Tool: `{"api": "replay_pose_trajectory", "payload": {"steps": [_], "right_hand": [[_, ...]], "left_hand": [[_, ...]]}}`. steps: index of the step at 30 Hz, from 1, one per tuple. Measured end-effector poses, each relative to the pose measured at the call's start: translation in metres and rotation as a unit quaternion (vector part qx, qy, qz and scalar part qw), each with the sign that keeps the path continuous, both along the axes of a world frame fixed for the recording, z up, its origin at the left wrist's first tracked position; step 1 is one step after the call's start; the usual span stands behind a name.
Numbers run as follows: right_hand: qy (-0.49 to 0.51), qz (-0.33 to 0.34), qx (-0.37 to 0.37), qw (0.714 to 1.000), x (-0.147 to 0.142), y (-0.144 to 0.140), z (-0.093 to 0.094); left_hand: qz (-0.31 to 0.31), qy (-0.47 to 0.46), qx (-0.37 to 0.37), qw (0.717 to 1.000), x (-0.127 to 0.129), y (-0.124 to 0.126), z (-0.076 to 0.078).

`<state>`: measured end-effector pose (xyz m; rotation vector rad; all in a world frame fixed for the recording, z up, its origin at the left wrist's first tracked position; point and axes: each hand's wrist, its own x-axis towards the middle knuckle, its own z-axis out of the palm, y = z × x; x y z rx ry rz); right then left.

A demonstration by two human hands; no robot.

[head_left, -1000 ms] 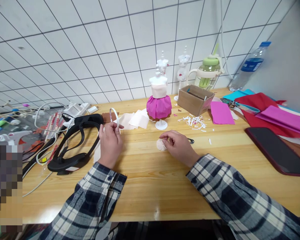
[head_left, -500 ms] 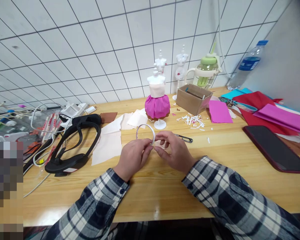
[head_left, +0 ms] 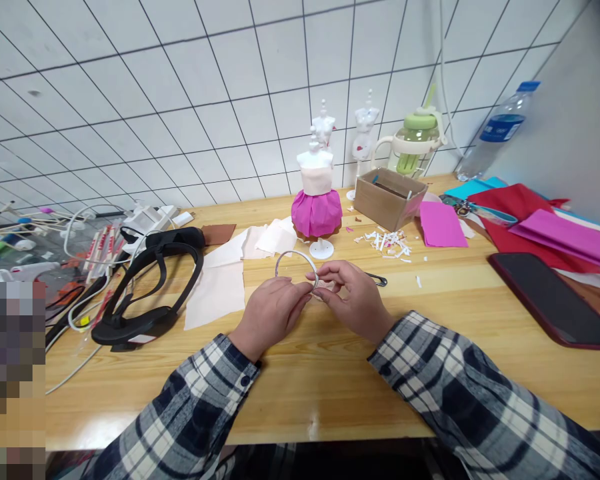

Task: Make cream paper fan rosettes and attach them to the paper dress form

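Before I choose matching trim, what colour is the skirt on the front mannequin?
The skirt is bright magenta pink; it shows best in the head view.

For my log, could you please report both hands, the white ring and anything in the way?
Left hand pinching white ring. Right hand at its edge. Pink-skirted dress form behind, apparently not blocking.
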<state>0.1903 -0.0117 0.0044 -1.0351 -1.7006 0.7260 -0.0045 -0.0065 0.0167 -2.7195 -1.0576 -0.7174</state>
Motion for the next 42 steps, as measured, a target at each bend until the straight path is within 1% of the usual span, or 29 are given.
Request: {"api": "replay_pose_trajectory", "payload": {"steps": [3,7,11,14,18,21,23,25,27,30,33,35,38,42], "right_hand": [[0.001,-0.002,-0.017,1.000,0.000,0.001,-0.001],[-0.013,-0.007,-0.013,1.000,0.000,0.002,-0.002],[-0.042,-0.037,-0.014,0.998,0.000,0.003,-0.004],[-0.020,-0.050,-0.033,0.998,0.001,0.004,-0.004],[-0.037,-0.050,0.001,0.998,0.002,0.005,-0.002],[-0.055,-0.054,0.032,0.997,0.002,0.003,0.000],[-0.052,-0.066,0.026,0.996,0.002,0.001,0.001],[-0.046,-0.078,0.010,0.996,0.001,0.000,0.002],[-0.051,-0.062,0.006,0.997,0.001,0.000,0.002],[-0.077,-0.023,0.020,0.997,-0.001,0.001,0.000],[-0.086,-0.014,0.024,0.996,-0.002,0.003,-0.002],[-0.089,-0.016,0.032,0.995,-0.003,0.003,-0.003],[-0.086,-0.021,0.047,0.995,-0.002,0.004,-0.004],[-0.073,-0.019,0.049,0.996,-0.001,0.005,-0.006]], "left_hand": [[0.002,0.011,0.013,1.000,0.000,0.001,0.001],[0.000,0.011,0.013,1.000,-0.001,0.001,-0.001],[0.006,0.005,-0.005,1.000,-0.003,0.001,-0.003],[0.023,-0.003,-0.028,0.999,-0.003,0.000,-0.005],[0.031,-0.053,-0.076,0.995,-0.001,-0.001,-0.003],[0.020,-0.102,-0.128,0.986,0.001,-0.004,0.000],[0.009,-0.122,-0.142,0.982,0.002,-0.005,0.002],[0.008,-0.138,-0.139,0.981,0.002,-0.006,0.001],[0.022,-0.160,-0.133,0.978,0.002,-0.005,-0.001],[0.067,-0.207,-0.145,0.965,0.002,-0.002,-0.007],[0.108,-0.245,-0.163,0.950,0.001,0.000,-0.010],[0.117,-0.262,-0.170,0.943,0.001,0.000,-0.010],[0.106,-0.280,-0.191,0.935,0.001,-0.001,-0.009],[0.054,-0.282,-0.258,0.923,0.001,0.000,-0.011]]}}
